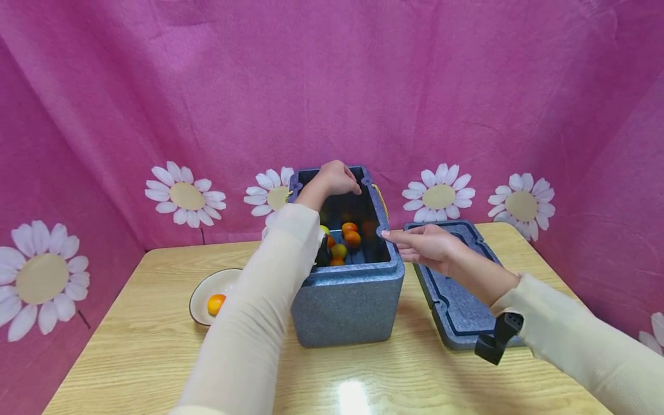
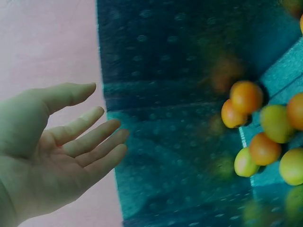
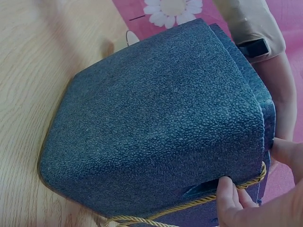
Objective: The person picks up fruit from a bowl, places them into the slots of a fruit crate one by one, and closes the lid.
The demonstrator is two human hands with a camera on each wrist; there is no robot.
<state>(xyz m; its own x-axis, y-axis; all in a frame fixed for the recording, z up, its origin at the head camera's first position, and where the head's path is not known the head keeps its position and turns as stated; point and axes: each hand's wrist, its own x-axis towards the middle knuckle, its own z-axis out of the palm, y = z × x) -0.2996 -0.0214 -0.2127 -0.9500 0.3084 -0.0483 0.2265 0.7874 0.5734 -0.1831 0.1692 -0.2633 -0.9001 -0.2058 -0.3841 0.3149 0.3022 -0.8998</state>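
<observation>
A grey foam box point(image 1: 344, 314) stands uncovered at the middle of the table. Inside, at its bottom, lie several small round orange point(image 2: 246, 97) and yellow-green fruits point(image 2: 277, 124), exact kind unclear. Over the box opening hangs my left hand point(image 1: 337, 177), its fingers loosely bent, the palm bare and apart from the fruits point(image 1: 353, 239). My right hand point(image 1: 427, 246) holds the box's right wall, thumb at the rim and fingers point(image 3: 226, 194) on the outside by a slot with a yellow rope point(image 3: 189, 204). My left sleeve hides part of the box.
On the left, a pale bowl point(image 1: 207, 286) with a dark rim holds an orange-red fruit point(image 1: 215, 304), partly covered by my left sleeve. The grey foam lid point(image 1: 461, 305) lies on the table at right, under my right forearm. A pink curtain point(image 1: 332, 86) with daisies hangs behind.
</observation>
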